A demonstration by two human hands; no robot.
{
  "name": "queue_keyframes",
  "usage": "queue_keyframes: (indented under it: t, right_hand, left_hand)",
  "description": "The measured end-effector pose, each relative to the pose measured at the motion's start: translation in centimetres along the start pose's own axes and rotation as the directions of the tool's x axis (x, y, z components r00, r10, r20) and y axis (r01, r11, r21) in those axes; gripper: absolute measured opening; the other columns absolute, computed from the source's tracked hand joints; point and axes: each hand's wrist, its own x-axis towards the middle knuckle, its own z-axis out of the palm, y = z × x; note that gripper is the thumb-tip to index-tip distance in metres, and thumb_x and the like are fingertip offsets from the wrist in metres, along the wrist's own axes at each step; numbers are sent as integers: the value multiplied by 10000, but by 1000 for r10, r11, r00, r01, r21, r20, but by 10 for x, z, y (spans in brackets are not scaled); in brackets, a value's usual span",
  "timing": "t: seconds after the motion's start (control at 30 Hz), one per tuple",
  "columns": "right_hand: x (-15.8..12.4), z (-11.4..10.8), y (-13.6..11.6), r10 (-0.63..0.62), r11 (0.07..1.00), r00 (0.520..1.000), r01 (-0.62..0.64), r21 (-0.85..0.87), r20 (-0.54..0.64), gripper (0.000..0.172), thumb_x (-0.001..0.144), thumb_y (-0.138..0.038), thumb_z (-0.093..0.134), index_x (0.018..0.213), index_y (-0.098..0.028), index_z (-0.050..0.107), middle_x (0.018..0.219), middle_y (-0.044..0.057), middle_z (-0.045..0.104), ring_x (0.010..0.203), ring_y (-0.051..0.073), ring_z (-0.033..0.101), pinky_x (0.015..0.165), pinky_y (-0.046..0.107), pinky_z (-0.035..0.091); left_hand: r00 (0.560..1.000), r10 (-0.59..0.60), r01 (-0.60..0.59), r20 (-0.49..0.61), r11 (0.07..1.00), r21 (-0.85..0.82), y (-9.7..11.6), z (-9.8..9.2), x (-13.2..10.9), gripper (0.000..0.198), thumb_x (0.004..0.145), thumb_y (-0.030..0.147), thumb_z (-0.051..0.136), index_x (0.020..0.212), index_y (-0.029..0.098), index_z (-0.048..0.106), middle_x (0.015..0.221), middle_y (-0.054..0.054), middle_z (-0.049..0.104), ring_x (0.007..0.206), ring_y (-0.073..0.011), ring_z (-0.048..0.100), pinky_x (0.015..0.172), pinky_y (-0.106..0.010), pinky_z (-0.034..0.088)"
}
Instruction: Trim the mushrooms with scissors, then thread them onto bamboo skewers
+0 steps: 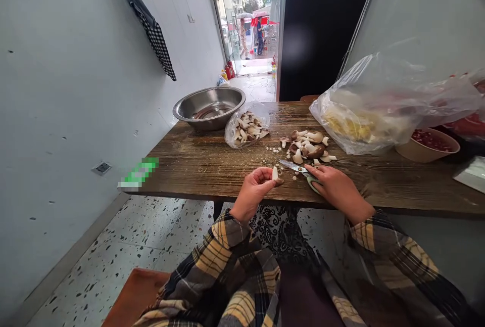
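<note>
My left hand (254, 189) is closed around a small mushroom (276, 174), stem upward, just above the near edge of the wooden table (212, 165). My right hand (333, 185) grips green-handled scissors (297, 168), blades pointing left toward the mushroom. A pile of mushrooms (308, 146) lies just beyond the scissors, with small cut bits scattered around. A clear bag of mushrooms (247, 126) lies open farther back.
A steel bowl (209, 106) stands at the table's far left. A large plastic bag (375, 109) and a bowl of red pieces (428, 144) sit at the right. The wall runs close on the left; an open doorway lies ahead.
</note>
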Motion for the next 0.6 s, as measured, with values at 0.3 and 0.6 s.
queue_keyframes:
  t: [0.3,0.6]
  right_hand:
    - [-11,-6,4,190,896,974,-122,427,-122,475,868,-355,552,1324,-223,569,1014,81,699,871,236,649,726,315,483]
    - [4,-1,-43,434,134,900,-100,986,33,618,720,-457,718,1250,-162,600,774,17,648,657,162,594,583,286,483]
  left_hand:
    - [1000,-4,2,-17,997,-72,-1,4,5,307,644,208,784,931,147,694,843,-39,696,770,-129,618,775,-261,447]
    - [999,31,-32,-42,999,-6,-8,23,22,149,656,111,696,790,142,638,751,8,625,698,-94,562,729,-232,442]
